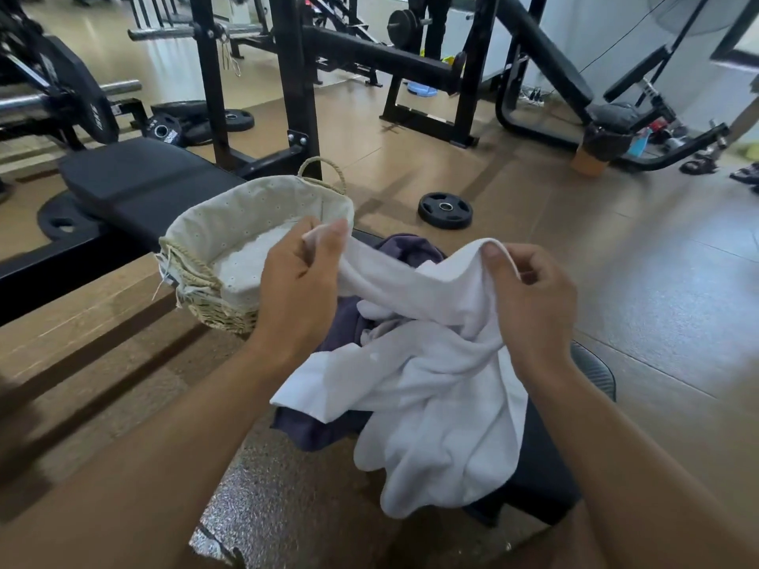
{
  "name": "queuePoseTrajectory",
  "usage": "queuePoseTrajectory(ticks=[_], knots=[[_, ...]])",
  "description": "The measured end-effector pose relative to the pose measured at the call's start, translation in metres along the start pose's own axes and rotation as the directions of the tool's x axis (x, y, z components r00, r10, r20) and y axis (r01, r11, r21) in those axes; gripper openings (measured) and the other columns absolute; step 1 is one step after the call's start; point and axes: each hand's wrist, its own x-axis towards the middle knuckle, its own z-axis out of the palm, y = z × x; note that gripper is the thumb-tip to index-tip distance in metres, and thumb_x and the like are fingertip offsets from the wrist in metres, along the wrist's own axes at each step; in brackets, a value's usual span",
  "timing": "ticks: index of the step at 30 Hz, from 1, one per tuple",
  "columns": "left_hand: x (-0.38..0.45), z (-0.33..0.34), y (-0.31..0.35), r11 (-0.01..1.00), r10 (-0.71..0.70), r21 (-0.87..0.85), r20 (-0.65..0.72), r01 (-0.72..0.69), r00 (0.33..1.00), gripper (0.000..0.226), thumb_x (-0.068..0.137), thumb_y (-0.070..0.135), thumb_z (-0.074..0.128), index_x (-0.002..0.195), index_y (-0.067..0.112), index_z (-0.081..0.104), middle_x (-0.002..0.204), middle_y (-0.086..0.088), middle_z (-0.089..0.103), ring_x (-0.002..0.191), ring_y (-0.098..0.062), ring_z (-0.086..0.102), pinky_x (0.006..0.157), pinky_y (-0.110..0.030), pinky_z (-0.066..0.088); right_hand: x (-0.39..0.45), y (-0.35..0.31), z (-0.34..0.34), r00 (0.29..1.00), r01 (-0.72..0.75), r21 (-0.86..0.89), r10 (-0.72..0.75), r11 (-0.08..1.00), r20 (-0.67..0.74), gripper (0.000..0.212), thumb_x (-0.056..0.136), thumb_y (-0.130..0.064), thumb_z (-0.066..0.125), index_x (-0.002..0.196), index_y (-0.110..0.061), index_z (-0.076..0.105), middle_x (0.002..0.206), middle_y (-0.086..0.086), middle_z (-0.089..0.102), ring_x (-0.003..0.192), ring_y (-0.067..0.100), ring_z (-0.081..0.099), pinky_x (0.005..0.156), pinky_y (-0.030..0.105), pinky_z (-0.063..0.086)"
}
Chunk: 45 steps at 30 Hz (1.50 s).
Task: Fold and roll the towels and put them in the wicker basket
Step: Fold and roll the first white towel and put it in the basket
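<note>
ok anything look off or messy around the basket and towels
The wicker basket sits tilted, overhanging the edge of the black bench, with loose liner strings dangling. The white towel held by both hands is crumpled over a purple towel; none is folded or in the basket.

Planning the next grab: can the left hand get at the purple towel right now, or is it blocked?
Probably not yet. The left hand and right hand both pinch the white towel, which drapes over most of the purple towel. Only purple edges show, so the white one likely has to move first.
</note>
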Motion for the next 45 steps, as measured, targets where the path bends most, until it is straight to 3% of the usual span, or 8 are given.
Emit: queuePoseTrajectory(ticks=[8,17,22,26,32,36,39,45], knots=[[-0.015,0.0,-0.002,0.984,-0.101,0.176,0.406,0.031,0.908,0.013,0.092,0.035,0.071,0.102,0.026,0.069,0.092,0.008,0.074,0.084,-0.008,0.07,0.071,-0.034,0.058,-0.034,-0.018,0.016,0.878,0.111,0.208,-0.194,0.972,0.437,0.03,0.097,-0.006,0.064,0.098,-0.034,0.075,0.099,-0.02,0.077,0.098,0.004,0.071,0.084,0.023,0.057],[-0.011,-0.016,0.006,0.992,-0.011,0.12,-0.16,0.031,0.987,0.016,0.099,0.039,0.061,0.087,0.03,0.06,0.083,0.005,0.069,0.07,-0.003,0.063,0.059,-0.02,0.05,-0.035,-0.007,0.021,0.899,0.183,-0.069,-0.139,0.981,0.415,0.023,0.086,-0.029,0.075,0.106,-0.036,0.065,0.092,-0.016,0.066,0.084,0.005,0.062,0.069,0.019,0.049],[-0.008,-0.023,-0.001,0.993,-0.042,0.1,-0.166,0.06,0.985,0.014,0.099,0.039,0.062,0.087,0.031,0.061,0.083,0.008,0.069,0.07,0.002,0.062,0.061,-0.016,0.049,-0.048,0.001,0.031,0.714,0.318,-0.453,0.104,0.833,0.693,0.028,0.085,-0.059,0.069,0.103,-0.039,0.06,0.105,-0.018,0.062,0.099,0.007,0.06,0.079,0.029,0.049],[-0.003,-0.032,0.001,0.988,-0.033,0.136,-0.244,0.068,0.969,0.018,0.1,0.036,0.061,0.094,0.019,0.062,0.077,0.01,0.063,0.061,0.009,0.056,0.054,-0.008,0.042,-0.03,0.002,0.033,0.884,0.044,-0.263,0.085,0.964,0.459,0.009,0.098,-0.033,0.062,0.09,-0.03,0.061,0.086,-0.01,0.072,0.081,0.012,0.065,0.076,0.037,0.051],[-0.007,-0.037,0.009,0.988,0.029,0.156,-0.177,-0.001,0.984,0.012,0.097,0.033,0.066,0.088,0.025,0.066,0.075,0.011,0.068,0.063,0.005,0.061,0.054,-0.012,0.047,-0.009,-0.026,0.003,0.656,-0.656,0.327,0.3,0.68,0.692,0.031,0.103,-0.031,0.054,0.115,-0.01,0.072,0.108,0.007,0.078,0.1,0.021,0.075,0.081,0.034,0.061],[-0.005,-0.035,-0.009,0.974,-0.064,0.212,-0.091,0.082,0.994,0.02,0.096,0.036,0.067,0.079,0.025,0.072,0.069,0.016,0.07,0.063,-0.001,0.062,0.056,-0.019,0.046,0.017,0.007,0.0,0.811,-0.566,0.343,0.431,0.75,0.396,0.039,0.094,-0.044,0.068,0.116,-0.011,0.072,0.112,0.008,0.077,0.108,0.028,0.072,0.091,0.042,0.059],[-0.002,-0.038,-0.027,0.92,-0.135,0.372,0.007,0.123,0.991,0.057,0.1,0.038,0.061,0.061,-0.004,0.055,0.051,0.003,0.056,0.045,-0.01,0.038,0.046,-0.028,0.03,0.029,0.032,-0.003,0.912,-0.376,-0.071,0.383,0.924,0.15,0.03,0.095,-0.03,0.069,0.122,-0.018,0.065,0.109,-0.003,0.067,0.105,0.019,0.066,0.073,0.024,0.052],[0.0,-0.045,-0.032,0.811,-0.204,0.578,0.136,0.089,0.97,0.056,0.097,0.047,0.061,0.065,0.001,0.06,0.061,-0.031,0.053,0.049,-0.031,0.047,0.052,-0.036,0.039,0.011,0.028,-0.006,0.895,0.141,-0.356,0.035,0.924,0.444,0.02,0.088,-0.024,0.076,0.105,-0.033,0.07,0.101,-0.014,0.071,0.091,0.0,0.065,0.085,0.024,0.052]])
